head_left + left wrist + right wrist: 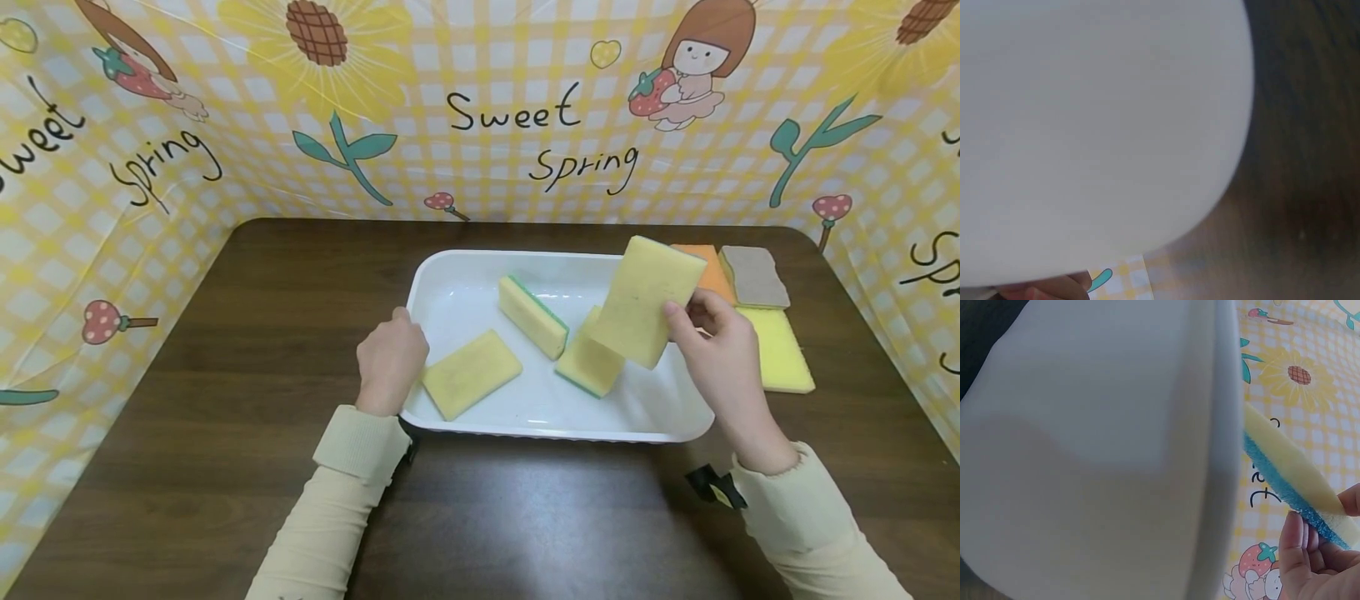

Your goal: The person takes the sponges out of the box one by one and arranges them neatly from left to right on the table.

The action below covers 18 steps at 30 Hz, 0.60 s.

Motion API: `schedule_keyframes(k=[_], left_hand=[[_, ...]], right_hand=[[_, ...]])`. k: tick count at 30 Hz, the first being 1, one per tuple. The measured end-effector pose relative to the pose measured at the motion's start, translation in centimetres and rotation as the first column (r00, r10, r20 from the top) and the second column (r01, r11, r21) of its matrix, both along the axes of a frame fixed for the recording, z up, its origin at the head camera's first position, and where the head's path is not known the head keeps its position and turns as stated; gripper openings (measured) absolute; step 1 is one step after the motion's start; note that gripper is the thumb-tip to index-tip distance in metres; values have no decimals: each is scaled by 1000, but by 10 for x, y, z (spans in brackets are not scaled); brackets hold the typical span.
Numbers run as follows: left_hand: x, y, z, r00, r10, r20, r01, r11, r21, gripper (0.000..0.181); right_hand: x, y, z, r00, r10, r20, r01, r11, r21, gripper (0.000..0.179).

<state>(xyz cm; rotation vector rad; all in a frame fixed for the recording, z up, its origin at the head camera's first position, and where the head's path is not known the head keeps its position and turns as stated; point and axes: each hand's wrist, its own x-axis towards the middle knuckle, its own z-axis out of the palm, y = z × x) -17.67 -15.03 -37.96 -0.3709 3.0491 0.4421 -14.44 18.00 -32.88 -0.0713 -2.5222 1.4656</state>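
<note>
My right hand (722, 362) pinches a yellow sponge (647, 300) by its right edge, thumb on the foam face, and holds it tilted above the right part of a white tray (540, 421). The right wrist view shows a blue scouring layer on the back of that sponge (1310, 469). My left hand (392, 362) grips the tray's left rim with curled fingers. Inside the tray, one sponge (472, 375) lies flat at the left. Another sponge (532, 317), with a green layer, stands on its long edge in the middle. A third sponge (588, 362) is partly hidden behind the held one.
Right of the tray, an orange piece (708, 271), a grey piece (756, 277) and a bright yellow piece (776, 350) lie close together on the dark wooden table (225, 400). Patterned yellow checked cloth (495, 192) rises behind the table and at both sides.
</note>
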Motion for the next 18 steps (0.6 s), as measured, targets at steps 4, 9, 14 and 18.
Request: schedule_keyframes(k=[4, 9, 14, 18], left_hand=[[0, 0, 0, 1000, -2, 1, 2, 1000, -6, 30], [0, 0, 0, 1000, -4, 7, 4, 1000, -10, 30], [-1, 0, 0, 1000, -1, 20, 1, 1000, -10, 30], [-2, 0, 0, 1000, 4, 26, -4, 1000, -8, 31]], right_hand=[[1, 2, -1, 1000, -14, 2, 14, 1000, -18, 37], [3, 4, -1, 999, -43, -11, 43, 999, -31, 36], [4, 8, -2, 998, -62, -12, 62, 997, -42, 37], [4, 11, -3, 998, -70, 1, 70, 996, -49, 40]])
